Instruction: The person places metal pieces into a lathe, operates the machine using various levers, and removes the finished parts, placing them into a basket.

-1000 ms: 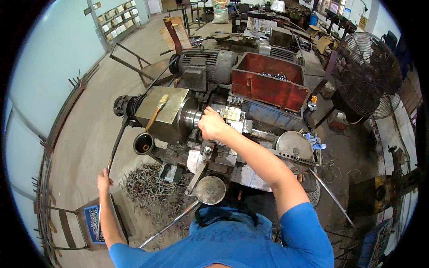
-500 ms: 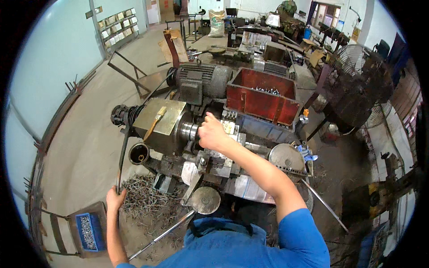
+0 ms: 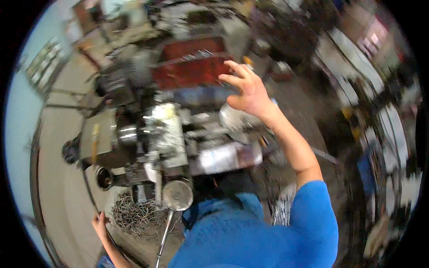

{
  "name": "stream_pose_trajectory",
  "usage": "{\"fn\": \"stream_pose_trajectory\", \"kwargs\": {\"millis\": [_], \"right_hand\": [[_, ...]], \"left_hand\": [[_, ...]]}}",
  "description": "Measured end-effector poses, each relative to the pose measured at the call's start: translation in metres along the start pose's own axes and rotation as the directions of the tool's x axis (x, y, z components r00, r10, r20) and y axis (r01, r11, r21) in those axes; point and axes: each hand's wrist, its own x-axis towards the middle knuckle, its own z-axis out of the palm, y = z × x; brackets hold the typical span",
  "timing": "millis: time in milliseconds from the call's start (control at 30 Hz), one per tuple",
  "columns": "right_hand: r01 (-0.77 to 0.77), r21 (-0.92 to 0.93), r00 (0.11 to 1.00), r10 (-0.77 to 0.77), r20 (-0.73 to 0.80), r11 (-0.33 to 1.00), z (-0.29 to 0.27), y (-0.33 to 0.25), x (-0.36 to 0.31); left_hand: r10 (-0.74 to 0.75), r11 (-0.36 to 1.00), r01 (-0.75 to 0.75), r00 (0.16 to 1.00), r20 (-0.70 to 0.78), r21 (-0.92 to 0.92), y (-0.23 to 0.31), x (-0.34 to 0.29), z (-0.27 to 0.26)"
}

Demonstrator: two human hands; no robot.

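Observation:
My right hand [image 3: 248, 93] is raised in the air with its fingers apart and nothing in them. In the picture it overlaps the right end of a red metal bin [image 3: 190, 73] that has small shiny metal pieces in it. Low on the left, my left hand [image 3: 101, 223] is closed around a long dark lever bar [image 3: 90, 190], which runs up to the machine. The lathe-like machine has a boxy headstock [image 3: 100, 136] with a brush [image 3: 95, 142] lying on top, and a shiny round spindle end [image 3: 128, 134]. Motion blurs much of the view.
Metal shavings [image 3: 134, 212] are heaped on the floor below the machine. A round metal disc [image 3: 178, 195] and a rod [image 3: 165, 236] stand close to my body. Another round plate [image 3: 239, 118] lies beyond my right wrist. A dark fan [image 3: 290, 31] stands at the far right.
My right hand has left the spindle, moved right and spread its fingers. The view has swung right, so the machine sits further left. My left hand stays on the lever bar.

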Motion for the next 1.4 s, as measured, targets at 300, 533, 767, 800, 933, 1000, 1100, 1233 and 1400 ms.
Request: {"fn": "stream_pose_trajectory", "kwargs": {"millis": [300,533,767,800,933,1000,1100,1233,1400], "right_hand": [[-0.801,-0.450,0.355,0.919,0.172,0.394,-0.111,0.051,-0.389],[-0.588,-0.754,-0.081,0.906,0.416,0.294,-0.104,0.016,-0.531],[-0.558,-0.706,-0.038,0.836,0.547,0.436,-0.078,0.019,-0.538],[-0.583,-0.690,-0.017,0.843,0.538,0.429,-0.081,0.014,-0.533],[-0.622,-0.640,0.088,0.853,0.515,0.451,-0.076,0.009,-0.537],[-0.606,-0.659,0.149,0.878,0.456,0.445,-0.070,0.002,-0.536],[-0.573,-0.668,0.180,0.869,0.461,0.474,-0.064,0.001,-0.544],[-0.641,-0.712,-0.022,0.920,0.391,0.287,-0.082,0.000,-0.492],[-0.790,-0.229,0.489,0.810,0.324,0.569,-0.085,-0.017,-0.371]], "left_hand": [[-0.159,0.968,0.181,0.978,0.135,-0.172,-0.011,0.017,-0.013],[-0.201,0.971,0.210,0.976,0.085,-0.117,-0.011,0.021,-0.022],[-0.200,0.967,0.215,0.973,0.114,-0.136,-0.007,0.014,-0.019],[-0.193,0.966,0.214,0.971,0.140,-0.148,-0.009,0.017,-0.023],[-0.199,0.968,0.209,0.977,0.080,-0.141,-0.009,0.008,-0.015],[-0.170,0.971,0.182,0.982,0.084,-0.158,0.003,0.004,-0.009],[-0.194,0.981,0.195,0.973,0.128,0.002,0.002,0.013,-0.021],[0.221,0.419,-0.245,0.961,0.163,0.874,0.051,-0.020,-0.021],[0.341,0.831,-0.400,0.916,0.213,0.387,0.194,-0.075,0.061]]}}
